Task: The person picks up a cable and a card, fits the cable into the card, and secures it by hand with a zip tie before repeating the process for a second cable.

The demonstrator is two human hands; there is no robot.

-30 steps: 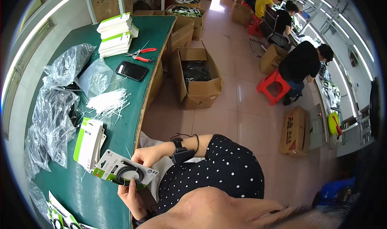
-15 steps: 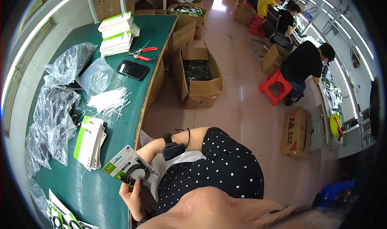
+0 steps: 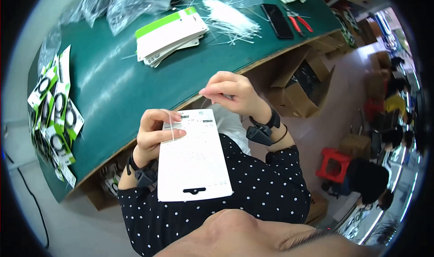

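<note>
My left hand (image 3: 156,132) grips a white packaging card (image 3: 194,162) by its far left edge, over my lap. The printed back of the card faces up, with its hanging slot toward me. A thin white cable tie (image 3: 172,126) stands up by the left fingers. Just beyond the card's far right corner, my right hand (image 3: 235,92) has thumb and fingers pinched together; what they hold, if anything, is too small to make out. On the green table lie a stack of blank-looking cards (image 3: 172,37) and a heap of white cable ties (image 3: 230,21).
Carded cables (image 3: 56,112) are piled at the table's left end. Clear plastic bags (image 3: 122,6) lie along the far side. A black phone (image 3: 276,21) and red-handled pliers (image 3: 298,21) rest at the right. An open carton (image 3: 300,87) stands on the floor, near a red stool (image 3: 332,165).
The card has turned from its cable side to its printed back and now lies over my lap. My right hand has come up beside it. The view has swung left.
</note>
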